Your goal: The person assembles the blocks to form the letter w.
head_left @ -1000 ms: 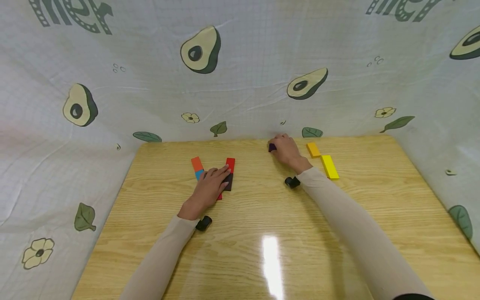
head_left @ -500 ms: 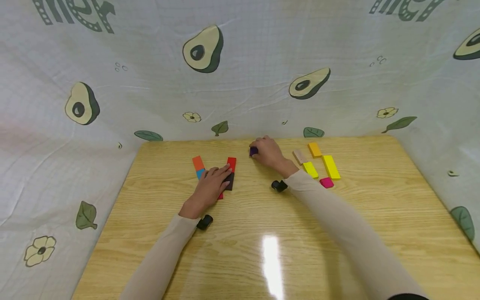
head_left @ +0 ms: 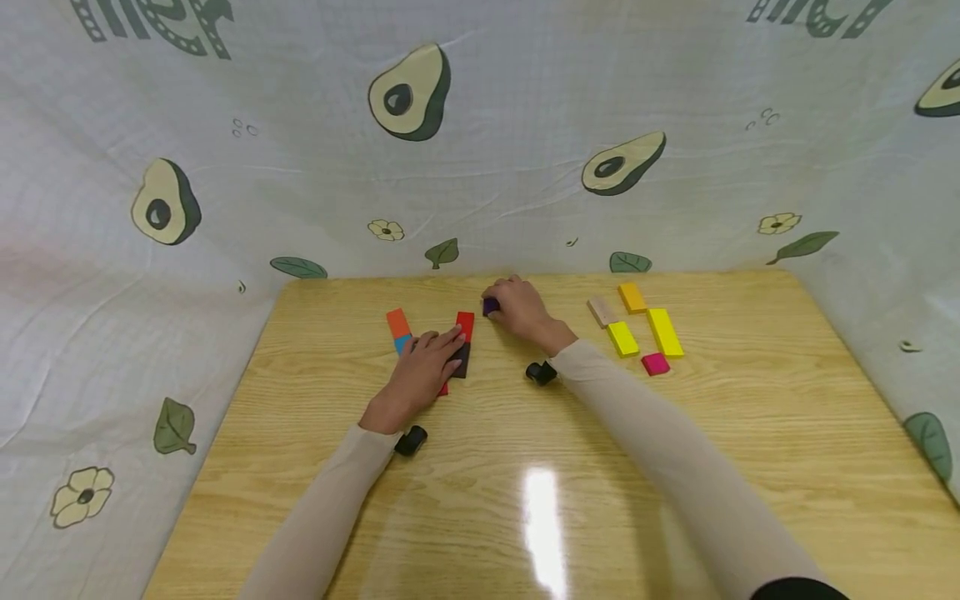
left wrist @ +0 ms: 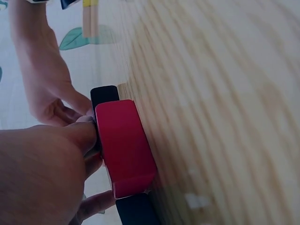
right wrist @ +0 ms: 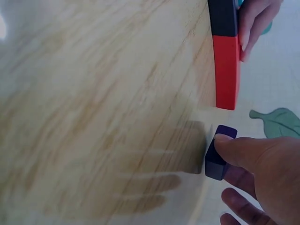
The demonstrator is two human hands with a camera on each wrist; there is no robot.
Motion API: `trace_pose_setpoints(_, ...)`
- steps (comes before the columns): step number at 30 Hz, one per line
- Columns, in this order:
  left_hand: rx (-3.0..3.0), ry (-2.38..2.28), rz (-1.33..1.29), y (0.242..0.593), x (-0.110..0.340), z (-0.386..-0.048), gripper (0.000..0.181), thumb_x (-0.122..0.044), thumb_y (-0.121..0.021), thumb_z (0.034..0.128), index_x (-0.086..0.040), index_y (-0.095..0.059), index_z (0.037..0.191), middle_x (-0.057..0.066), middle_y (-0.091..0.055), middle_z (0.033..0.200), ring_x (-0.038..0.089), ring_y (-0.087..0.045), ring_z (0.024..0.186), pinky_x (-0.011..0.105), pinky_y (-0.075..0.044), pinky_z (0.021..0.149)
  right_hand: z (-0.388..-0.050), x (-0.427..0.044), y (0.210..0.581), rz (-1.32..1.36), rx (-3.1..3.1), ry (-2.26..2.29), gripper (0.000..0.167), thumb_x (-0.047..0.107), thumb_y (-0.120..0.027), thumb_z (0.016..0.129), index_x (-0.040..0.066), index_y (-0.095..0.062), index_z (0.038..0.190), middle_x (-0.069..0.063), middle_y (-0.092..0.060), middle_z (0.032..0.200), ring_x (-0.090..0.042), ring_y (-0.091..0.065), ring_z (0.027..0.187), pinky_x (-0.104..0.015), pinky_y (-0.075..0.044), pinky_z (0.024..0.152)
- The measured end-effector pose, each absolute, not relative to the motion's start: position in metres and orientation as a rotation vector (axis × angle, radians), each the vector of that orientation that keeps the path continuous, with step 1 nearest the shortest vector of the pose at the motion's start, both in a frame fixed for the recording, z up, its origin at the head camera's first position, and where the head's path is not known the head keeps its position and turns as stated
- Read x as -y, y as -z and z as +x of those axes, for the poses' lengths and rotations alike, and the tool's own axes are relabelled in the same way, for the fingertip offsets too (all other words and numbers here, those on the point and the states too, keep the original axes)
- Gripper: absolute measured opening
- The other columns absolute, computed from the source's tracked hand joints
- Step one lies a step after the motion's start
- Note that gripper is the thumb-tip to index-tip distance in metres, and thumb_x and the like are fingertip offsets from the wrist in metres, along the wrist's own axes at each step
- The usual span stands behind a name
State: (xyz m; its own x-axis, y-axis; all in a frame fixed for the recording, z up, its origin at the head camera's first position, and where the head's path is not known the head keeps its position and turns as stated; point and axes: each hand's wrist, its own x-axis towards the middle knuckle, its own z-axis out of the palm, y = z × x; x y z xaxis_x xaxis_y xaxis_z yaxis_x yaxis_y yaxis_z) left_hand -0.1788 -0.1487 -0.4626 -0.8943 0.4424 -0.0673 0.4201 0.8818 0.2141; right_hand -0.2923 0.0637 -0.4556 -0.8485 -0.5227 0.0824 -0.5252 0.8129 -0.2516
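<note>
My right hand (head_left: 521, 308) pinches a small dark purple block (right wrist: 216, 161) between thumb and fingers, at the table's far side. To its left, a red block (head_left: 465, 325) and a black block (head_left: 461, 362) lie end to end. My left hand (head_left: 418, 371) rests over the block group with its fingers extended, touching the blocks. An orange block (head_left: 397, 321) and a blue block (head_left: 402, 342) stick out beyond that hand. In the left wrist view a crimson block (left wrist: 126, 145) sits beside the thumb. The left hand hides part of the group.
On the right lie a tan block (head_left: 602, 312), a short yellow block (head_left: 622, 339), a long yellow block (head_left: 664, 332), an amber block (head_left: 632, 297) and a pink block (head_left: 656, 363). A printed sheet (head_left: 510, 217) rises behind the wooden table (head_left: 480, 500).
My right hand has carried the purple block leftward, from near the right-hand blocks toward the red block, uncovering the tan, short yellow and pink blocks. My left hand has stayed in place.
</note>
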Motion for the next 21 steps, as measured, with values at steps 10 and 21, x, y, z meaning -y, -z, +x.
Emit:
trace_pose_setpoints(10, -2.939, -0.315, 0.687, 0.466, 0.151, -0.181, 0.051, -0.031, -0.049, 0.1144, -0.01, -0.047, 0.161, 0.007, -0.036, 0.171, 0.039, -0.039, 0.15, 0.061, -0.029, 0.122, -0.296, -0.056, 0.459, 0.866, 2.974, -0.433, 0.034, 0.014, -0.077, 0.1, 0.004, -0.074, 0.132, -0.015, -0.072, 0.132, -0.036, -0.062, 0.122, -0.048, -0.05, 0.108)
trace_pose_setpoints(21, -2.964, -0.307, 0.69, 0.468, 0.15, -0.181, 0.05, -0.03, -0.052, 0.1131, -0.009, -0.051, 0.158, 0.008, -0.039, 0.17, 0.04, -0.042, 0.148, 0.061, -0.032, 0.119, -0.295, -0.052, 0.46, 0.904, 2.958, -0.435, 0.034, 0.013, -0.078, 0.099, 0.005, -0.075, 0.131, -0.015, -0.072, 0.131, -0.036, -0.064, 0.12, -0.047, -0.052, 0.107)
